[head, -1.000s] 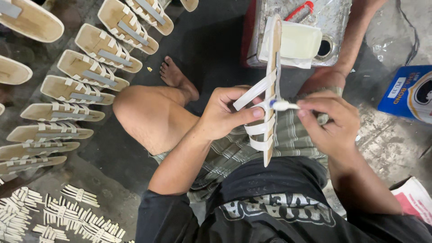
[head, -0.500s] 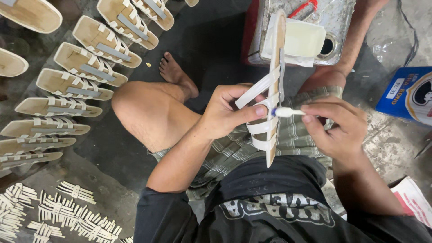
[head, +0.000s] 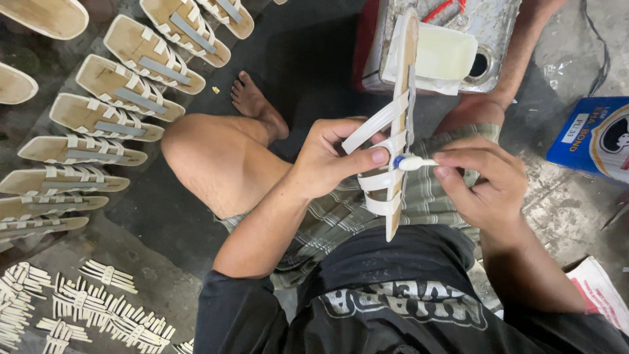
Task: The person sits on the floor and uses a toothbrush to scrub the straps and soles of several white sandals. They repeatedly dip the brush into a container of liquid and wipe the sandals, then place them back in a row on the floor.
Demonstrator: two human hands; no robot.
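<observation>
The person sits on a dark, stained concrete floor (head: 314,59), one bare knee bent out past the left hand and the bare foot (head: 259,105) resting beyond it. Far out to the left of the left hand, finished sandals (head: 118,92) with pale straps lie side by side in a row on the floor. Below them, nearer the person's left elbow, loose bundles of cut white straps (head: 98,308) are spread in small fans.

Just beyond both hands stands a battered metal can (head: 491,26) with a round opening in its top; a pale, creamy slab (head: 445,56) lies across it, and something red shows at its far edge. To the right of the right hand sits a blue carton (head: 590,137), and a white printed packet (head: 599,288) lies near the right forearm.

The left hand (head: 334,164) grips a sandal sole (head: 403,118) held edge-on and upright between the two hands, thumb pressed against its white straps. The right hand (head: 485,183) pinches a small white applicator (head: 413,162) between thumb and fingers, its blue-ringed tip touching the sole's edge beside the left thumb.
</observation>
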